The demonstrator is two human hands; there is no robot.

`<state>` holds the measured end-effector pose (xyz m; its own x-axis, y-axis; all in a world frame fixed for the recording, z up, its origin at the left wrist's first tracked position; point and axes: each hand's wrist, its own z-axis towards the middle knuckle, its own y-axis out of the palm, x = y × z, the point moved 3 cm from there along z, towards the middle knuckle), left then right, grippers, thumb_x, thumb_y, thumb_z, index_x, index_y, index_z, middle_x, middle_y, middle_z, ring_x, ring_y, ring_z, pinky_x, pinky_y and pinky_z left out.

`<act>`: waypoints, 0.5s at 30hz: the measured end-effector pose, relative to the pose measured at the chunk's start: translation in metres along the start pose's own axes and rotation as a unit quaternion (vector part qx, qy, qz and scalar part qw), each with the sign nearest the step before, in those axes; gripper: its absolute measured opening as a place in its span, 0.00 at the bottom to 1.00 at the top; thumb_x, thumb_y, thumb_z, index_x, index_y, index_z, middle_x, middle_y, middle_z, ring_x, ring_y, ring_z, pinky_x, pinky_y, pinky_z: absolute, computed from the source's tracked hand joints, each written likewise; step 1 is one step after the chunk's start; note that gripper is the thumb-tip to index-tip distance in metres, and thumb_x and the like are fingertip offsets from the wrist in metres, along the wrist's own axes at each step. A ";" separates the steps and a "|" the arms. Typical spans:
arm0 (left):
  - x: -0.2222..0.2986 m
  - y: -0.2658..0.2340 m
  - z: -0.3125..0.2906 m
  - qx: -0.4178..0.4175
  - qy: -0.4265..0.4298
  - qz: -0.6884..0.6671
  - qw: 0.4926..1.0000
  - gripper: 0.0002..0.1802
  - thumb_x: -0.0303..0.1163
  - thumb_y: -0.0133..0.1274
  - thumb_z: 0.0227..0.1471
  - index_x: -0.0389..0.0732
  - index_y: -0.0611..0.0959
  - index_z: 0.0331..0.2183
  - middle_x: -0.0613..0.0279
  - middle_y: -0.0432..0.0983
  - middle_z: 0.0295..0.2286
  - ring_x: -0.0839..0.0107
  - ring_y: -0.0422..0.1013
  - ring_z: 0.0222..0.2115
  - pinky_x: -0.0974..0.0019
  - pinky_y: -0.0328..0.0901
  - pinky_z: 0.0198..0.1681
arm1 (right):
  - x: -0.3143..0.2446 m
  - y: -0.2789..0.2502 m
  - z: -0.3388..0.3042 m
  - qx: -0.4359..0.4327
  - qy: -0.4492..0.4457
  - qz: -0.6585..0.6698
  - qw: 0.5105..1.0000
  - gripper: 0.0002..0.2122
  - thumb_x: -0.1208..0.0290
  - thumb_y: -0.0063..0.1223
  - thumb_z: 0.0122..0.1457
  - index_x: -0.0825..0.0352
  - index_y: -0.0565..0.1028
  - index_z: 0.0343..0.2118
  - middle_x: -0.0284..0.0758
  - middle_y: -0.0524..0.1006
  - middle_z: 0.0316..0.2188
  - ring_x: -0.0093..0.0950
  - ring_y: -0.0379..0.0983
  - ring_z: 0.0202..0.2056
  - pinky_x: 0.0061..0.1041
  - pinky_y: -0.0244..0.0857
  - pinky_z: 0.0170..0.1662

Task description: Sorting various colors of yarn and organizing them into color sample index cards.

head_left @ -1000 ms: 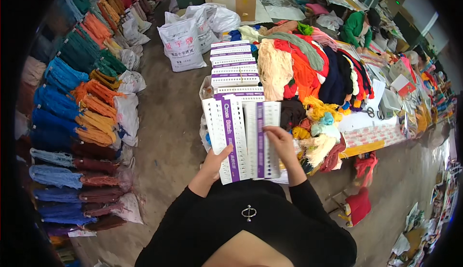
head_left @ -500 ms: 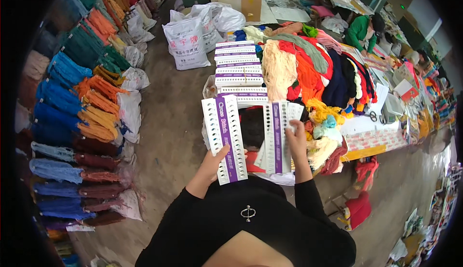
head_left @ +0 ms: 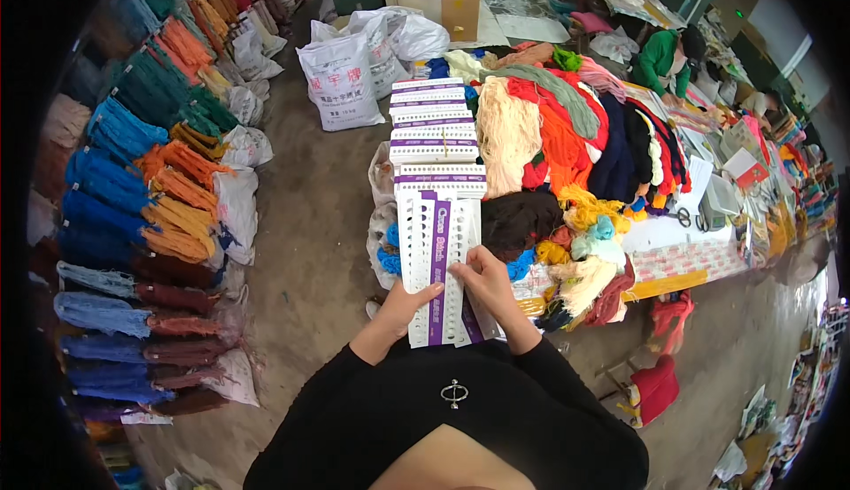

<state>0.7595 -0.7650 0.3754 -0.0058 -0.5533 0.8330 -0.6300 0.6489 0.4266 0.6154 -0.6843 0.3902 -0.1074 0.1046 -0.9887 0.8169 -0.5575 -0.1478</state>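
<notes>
In front of my chest I hold a bunch of long white thread cards (head_left: 440, 264), each with a purple band down the middle and a row of punched holes along both long edges. My left hand (head_left: 400, 308) grips them from the left, its thumb across the front card. On the right side my right hand (head_left: 489, 285) pinches the cards between thumb and fingers. The cards overlap and fan slightly at the bottom. Just beyond them, stacks of similar cards (head_left: 434, 146), some banded, stand in a row along the table's left edge.
Heaps of coloured yarn (head_left: 567, 127) cover the table to the right; scissors (head_left: 683, 217) lie farther right. White sacks (head_left: 343, 81) stand on the floor ahead. Yarn hanks (head_left: 115, 180) hang along the left. A person in green (head_left: 660, 61) sits at the far right. A red chair (head_left: 655, 390) stands at lower right.
My right hand has moved left with its cards, bringing them together with those in my left hand. The two separate bunches now overlap as one.
</notes>
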 end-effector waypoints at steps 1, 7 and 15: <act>-0.001 0.001 0.001 -0.002 0.003 -0.008 1.000 0.20 0.25 0.51 0.49 0.34 0.70 0.45 0.60 0.71 0.40 0.72 0.68 0.39 0.68 0.64 0.42 | 0.006 0.000 0.001 0.006 0.016 0.012 1.000 0.08 0.74 0.56 0.50 0.68 0.66 0.25 0.26 0.68 0.18 0.11 0.60 0.22 0.13 0.55 0.24; -0.004 -0.014 0.004 0.008 -0.019 -0.077 0.997 0.21 0.27 0.49 0.51 0.34 0.67 0.47 0.58 0.70 0.41 0.70 0.68 0.41 0.65 0.64 0.43 | 0.050 -0.021 0.020 0.085 -0.054 0.157 0.982 0.14 0.82 0.44 0.53 0.72 0.63 0.44 0.33 0.70 0.37 0.20 0.65 0.40 0.18 0.58 0.45; 0.024 -0.027 0.035 -0.056 -0.067 -0.059 0.994 0.19 0.30 0.45 0.53 0.30 0.68 0.45 0.48 0.72 0.38 0.62 0.71 0.38 0.60 0.67 0.41 | 0.064 -0.065 0.034 -0.029 0.128 0.581 0.803 0.15 0.74 0.48 0.55 0.70 0.65 0.45 0.39 0.74 0.37 0.30 0.74 0.36 0.29 0.70 0.41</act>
<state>0.7490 -0.8142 0.3711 -0.0444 -0.6888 0.7236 -0.5416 0.6252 0.5619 0.5359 -0.6693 0.3354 0.8607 -0.2890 -0.4192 0.3072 -0.3619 0.8801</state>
